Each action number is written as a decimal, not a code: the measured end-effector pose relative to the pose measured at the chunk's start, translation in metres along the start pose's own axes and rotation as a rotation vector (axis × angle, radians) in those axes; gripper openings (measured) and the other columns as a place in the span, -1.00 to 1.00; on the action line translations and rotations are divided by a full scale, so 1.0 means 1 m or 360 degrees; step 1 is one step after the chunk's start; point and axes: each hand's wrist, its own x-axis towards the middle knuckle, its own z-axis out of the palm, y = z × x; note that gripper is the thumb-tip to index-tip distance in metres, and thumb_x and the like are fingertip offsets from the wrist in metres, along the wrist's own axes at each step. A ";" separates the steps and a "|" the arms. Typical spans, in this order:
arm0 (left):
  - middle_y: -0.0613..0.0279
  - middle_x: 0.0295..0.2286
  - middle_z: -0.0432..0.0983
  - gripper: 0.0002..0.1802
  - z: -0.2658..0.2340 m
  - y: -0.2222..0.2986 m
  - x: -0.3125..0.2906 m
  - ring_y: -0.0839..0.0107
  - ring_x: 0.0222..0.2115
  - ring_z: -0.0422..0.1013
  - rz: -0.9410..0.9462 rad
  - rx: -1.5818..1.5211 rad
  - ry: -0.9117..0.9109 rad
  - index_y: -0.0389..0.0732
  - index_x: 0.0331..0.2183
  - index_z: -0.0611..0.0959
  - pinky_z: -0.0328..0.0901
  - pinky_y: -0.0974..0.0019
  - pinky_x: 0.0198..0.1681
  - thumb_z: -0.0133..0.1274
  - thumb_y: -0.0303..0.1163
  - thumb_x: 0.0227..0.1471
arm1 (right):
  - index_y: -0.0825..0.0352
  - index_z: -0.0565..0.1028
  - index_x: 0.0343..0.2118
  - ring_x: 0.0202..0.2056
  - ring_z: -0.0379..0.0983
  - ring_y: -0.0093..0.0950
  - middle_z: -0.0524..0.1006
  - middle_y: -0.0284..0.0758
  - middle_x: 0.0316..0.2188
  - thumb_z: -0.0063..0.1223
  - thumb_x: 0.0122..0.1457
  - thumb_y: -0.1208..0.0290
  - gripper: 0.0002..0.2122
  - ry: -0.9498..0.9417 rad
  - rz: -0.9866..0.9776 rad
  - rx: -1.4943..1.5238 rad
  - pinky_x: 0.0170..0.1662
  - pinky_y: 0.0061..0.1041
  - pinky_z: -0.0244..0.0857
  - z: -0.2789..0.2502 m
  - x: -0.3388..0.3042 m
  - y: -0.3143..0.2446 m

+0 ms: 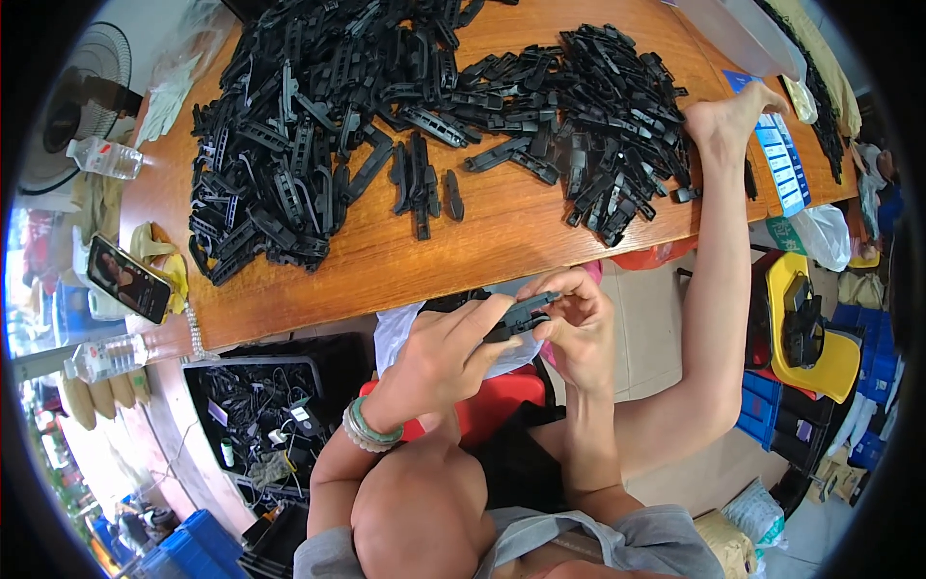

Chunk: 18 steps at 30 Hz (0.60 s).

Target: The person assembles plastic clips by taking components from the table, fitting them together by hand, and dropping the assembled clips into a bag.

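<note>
My left hand (446,345) and right hand (581,330) together grip one slim black part (521,317); just beyond them, similar black pieces (617,135) heap the wooden table (502,230).

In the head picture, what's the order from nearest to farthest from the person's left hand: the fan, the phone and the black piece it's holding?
From the left hand:
1. Black piece, right in its grip.
2. Phone, off to the left.
3. Fan, upper left, beyond the phone.

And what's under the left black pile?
The wooden table shows around the pile. Whatever is under its middle can't be seen, because the pile covers it.
</note>
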 end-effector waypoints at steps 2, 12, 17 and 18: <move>0.08 -0.55 0.49 -0.64 -0.001 -0.003 -0.002 0.25 -0.65 0.40 -0.0020 -0.0048 0.0011 -0.29 -0.26 0.56 0.26 0.37 -0.59 0.22 -0.47 -0.21 | 0.43 0.41 -0.25 -0.28 0.43 -0.51 0.50 -0.17 -0.30 0.27 -0.14 0.64 -0.65 0.0033 0.0001 0.0008 -0.20 -0.57 0.33 0.001 0.000 0.003; 0.03 -0.49 0.51 -0.63 -0.004 -0.012 -0.003 0.18 -0.54 0.47 -0.0058 -0.0138 0.0029 -0.31 -0.24 0.56 0.34 0.31 -0.48 0.20 -0.55 -0.20 | 0.43 0.45 -0.31 -0.25 0.42 -0.52 0.51 -0.18 -0.28 0.23 -0.12 0.68 -0.74 0.0039 0.0056 -0.0159 -0.16 -0.56 0.30 0.001 0.004 0.009; 0.03 -0.47 0.51 -0.64 -0.010 -0.013 -0.004 0.16 -0.48 0.47 -0.0119 -0.0130 -0.0075 -0.33 -0.23 0.56 0.35 0.31 -0.43 0.20 -0.53 -0.18 | 0.46 0.46 -0.28 -0.31 0.42 -0.53 0.52 -0.19 -0.31 0.20 -0.14 0.74 -0.70 -0.0063 -0.0034 -0.0311 -0.22 -0.57 0.30 -0.002 0.007 0.010; 0.03 -0.47 0.52 -0.64 -0.009 -0.015 -0.005 0.17 -0.48 0.47 -0.0146 -0.0134 -0.0079 -0.33 -0.23 0.56 0.35 0.31 -0.42 0.20 -0.53 -0.19 | 0.46 0.46 -0.28 -0.31 0.42 -0.53 0.52 -0.19 -0.31 0.20 -0.14 0.74 -0.70 -0.0065 -0.0035 -0.0312 -0.22 -0.57 0.30 0.000 0.007 0.009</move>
